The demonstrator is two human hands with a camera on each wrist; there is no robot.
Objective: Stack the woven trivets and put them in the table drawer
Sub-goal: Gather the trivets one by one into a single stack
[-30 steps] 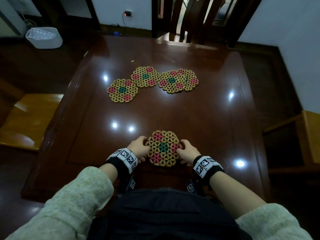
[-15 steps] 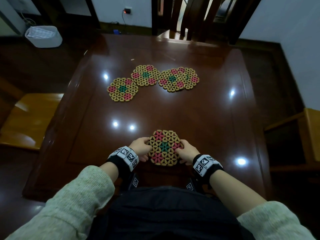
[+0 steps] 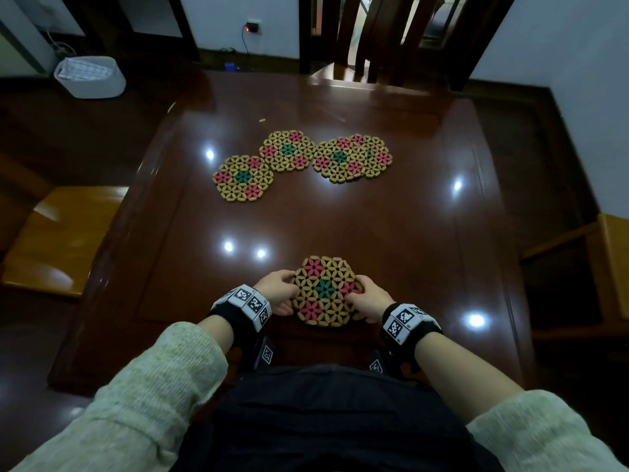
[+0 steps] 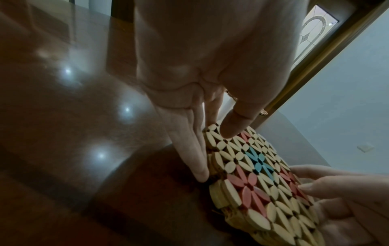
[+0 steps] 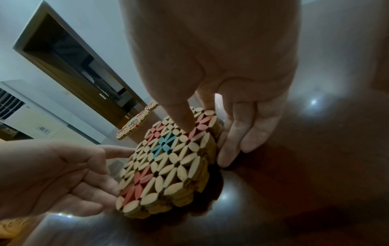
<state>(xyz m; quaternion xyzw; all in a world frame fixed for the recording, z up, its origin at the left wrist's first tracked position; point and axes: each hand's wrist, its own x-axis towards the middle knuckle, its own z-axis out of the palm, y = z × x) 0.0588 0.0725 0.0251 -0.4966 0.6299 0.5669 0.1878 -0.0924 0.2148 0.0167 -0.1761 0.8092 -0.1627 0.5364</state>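
Note:
A stack of hexagonal woven trivets (image 3: 325, 290), tan with pink and teal flowers, sits near the front edge of the dark wooden table (image 3: 374, 226). My left hand (image 3: 282, 291) pinches its left edge, thumb on top and fingers (image 4: 189, 158) against the side of the stack (image 4: 263, 179). My right hand (image 3: 366, 298) pinches the right edge the same way, thumb on the top trivet (image 5: 168, 159) and fingers (image 5: 229, 149) down its side. Farther back lie a single trivet (image 3: 242, 178), another (image 3: 287, 151) touching it, and two overlapping ones (image 3: 352, 157). No drawer shows.
A dark chair (image 3: 374, 35) stands at the table's far side. A light wooden seat (image 3: 61, 240) is at the left and another chair (image 3: 612, 264) at the right. A white basket (image 3: 90, 76) sits on the floor at the far left.
Both hands stay at the sides of the stack, which has barely moved. The trivets farther back lie as before.

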